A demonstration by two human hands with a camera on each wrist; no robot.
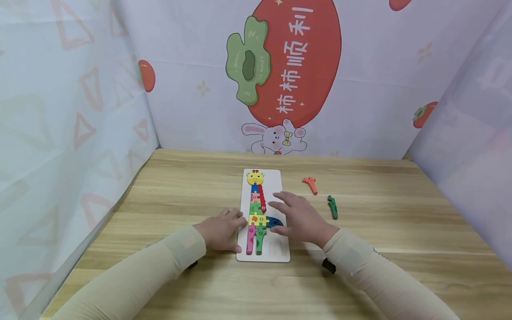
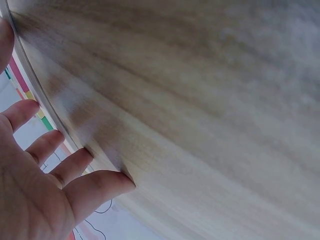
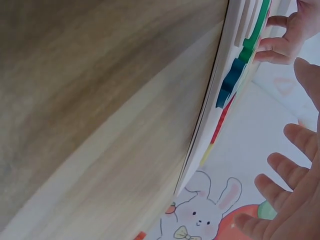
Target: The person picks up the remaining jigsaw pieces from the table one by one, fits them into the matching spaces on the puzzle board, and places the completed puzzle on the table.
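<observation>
Giraffe puzzle [image 1: 258, 219] sits mid-scene in the head view, long axis running twelve to six on one white board [image 1: 274, 184]. The right hand [image 1: 304, 222] hovers at its three o'clock, grip wide; the one dark blue piece [image 1: 274, 221] lies at that hand's nine. Two loose pieces rest on the table [image 1: 192, 186], also nearer the right hand: one orange-red piece [image 1: 313, 185] near half past twelve, one loose green piece [image 1: 333, 207] near two. The left hand [image 1: 220, 231] is at the board's nine o'clock. I count nine pieces on the board, seams being small.

From the left wrist, that grip is wide too, fingers spread along the board's edge.

From the right wrist, the fingers look apart from the dark blue piece, which lies toward their eleven; whether it is seated, I cannot tell.
</observation>
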